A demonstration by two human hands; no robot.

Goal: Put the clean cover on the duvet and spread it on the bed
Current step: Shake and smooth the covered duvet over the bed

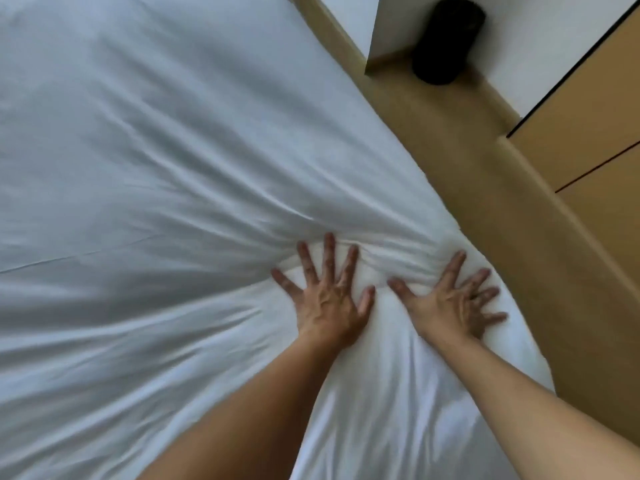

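White duvet under left hand, right hand

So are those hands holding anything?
Nothing is held. The left hand and right hand press flat, fingers spread, on the white duvet near its edge.

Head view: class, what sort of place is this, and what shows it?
Probably a bedroom: a white duvet spread wide like bedding, a tan floor beside it, and wooden cabinet doors nearby.

The left hand and right hand are laid side by side on the duvet. Right of the fingers the floor is seen, with an upright object set farther ahead.
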